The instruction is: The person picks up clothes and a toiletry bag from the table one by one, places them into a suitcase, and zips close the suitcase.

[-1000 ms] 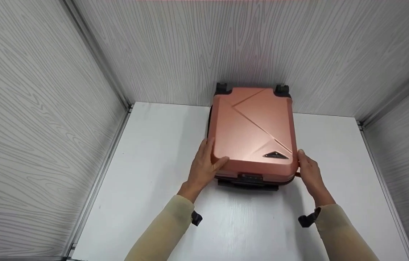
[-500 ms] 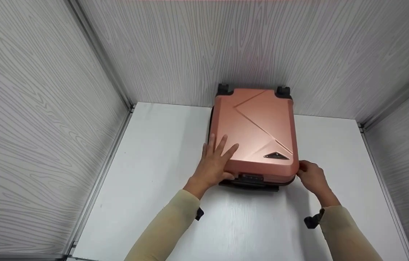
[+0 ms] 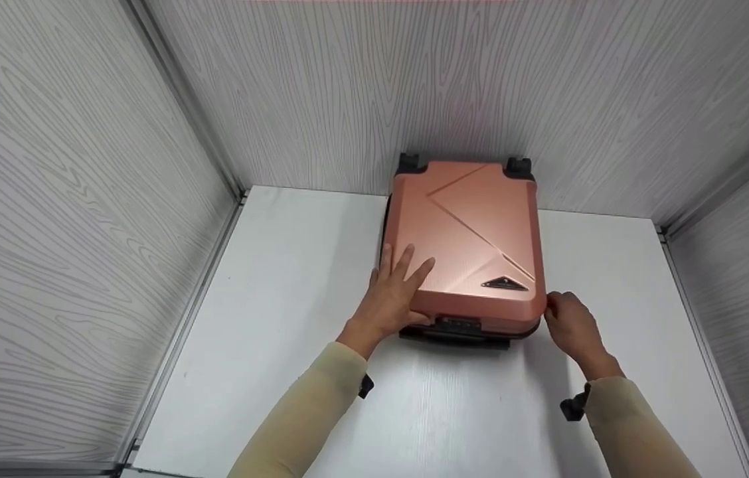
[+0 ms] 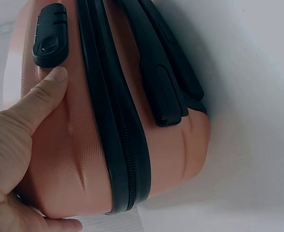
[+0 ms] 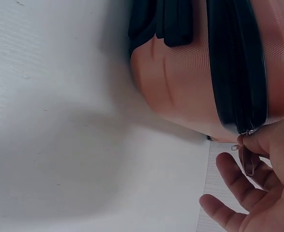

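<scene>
A rose-pink hard-shell suitcase [image 3: 467, 226] lies flat, its wheels [image 3: 518, 167] toward the back wall. My left hand [image 3: 384, 302] rests on its near left corner, fingers spread straight over the lid. In the left wrist view the thumb presses the side just below the black combination lock [image 4: 51, 36]. At the near right corner, my right hand [image 3: 572, 323] pinches a zipper pull [image 5: 248, 159] between thumb and index finger, the other fingers loosely bent. Beside it hangs a small metal ring [image 5: 234, 148]. The black zipper [image 5: 238, 72] runs around the suitcase's side.
The suitcase lies on a white tabletop [image 3: 281, 279]. Grey wood-grain panels stand on the left [image 3: 69, 232], back [image 3: 321, 93] and right [image 3: 746, 265]. A black carry handle [image 4: 156, 82] is on the suitcase's near side.
My left hand has shifted from gripping the suitcase's left edge to lying spread on the lid. My right hand has moved slightly toward me and taken hold of the zipper pull. The suitcase stays put.
</scene>
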`<state>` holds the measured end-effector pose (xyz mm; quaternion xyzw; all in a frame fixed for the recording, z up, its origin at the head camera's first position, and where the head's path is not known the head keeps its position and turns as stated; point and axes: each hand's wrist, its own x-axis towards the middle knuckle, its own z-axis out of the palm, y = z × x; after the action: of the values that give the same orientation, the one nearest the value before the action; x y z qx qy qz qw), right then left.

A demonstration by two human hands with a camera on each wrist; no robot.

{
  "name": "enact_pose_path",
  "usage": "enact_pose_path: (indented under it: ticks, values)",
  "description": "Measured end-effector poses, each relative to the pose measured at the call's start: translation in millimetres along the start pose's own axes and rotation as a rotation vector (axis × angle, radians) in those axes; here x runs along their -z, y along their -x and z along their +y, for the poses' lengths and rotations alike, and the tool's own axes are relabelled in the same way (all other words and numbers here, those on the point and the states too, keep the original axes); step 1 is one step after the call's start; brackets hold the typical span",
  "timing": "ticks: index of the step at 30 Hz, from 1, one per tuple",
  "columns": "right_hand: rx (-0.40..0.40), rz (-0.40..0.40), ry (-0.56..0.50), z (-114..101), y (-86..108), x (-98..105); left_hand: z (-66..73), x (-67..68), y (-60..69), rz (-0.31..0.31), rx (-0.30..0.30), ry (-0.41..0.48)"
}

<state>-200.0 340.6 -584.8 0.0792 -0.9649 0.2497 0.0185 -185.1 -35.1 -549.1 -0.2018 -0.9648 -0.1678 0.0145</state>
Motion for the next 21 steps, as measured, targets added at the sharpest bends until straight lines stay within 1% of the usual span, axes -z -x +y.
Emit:
enact_pose_path:
  ticks: [5, 7, 11, 15, 21]
  values:
    - [-0.023, -0.017, -0.013, 3, 1.2, -2, 0.2, 1.5, 0.0, -0.006, 0.006, 0.009]
    - [-0.025, -0.012, -0.018, 4, 1.9, -3, 0.3, 1.4, 0.2, -0.002, 0.004, 0.006]
    - [0.009, 0.039, -0.02, 6, 3.5, -5, 0.0, 1.3, 0.8, 0.008, 0.001, -0.005]
    - [0.03, 0.095, 0.004, 8, 7.0, -7, 1.0, 1.5, 0.8, 0.009, 0.006, 0.005]
    - [0.051, 0.123, 0.06, 7, 12.7, -5, 3.6, 2.0, 1.2, 0.0, 0.025, 0.009]
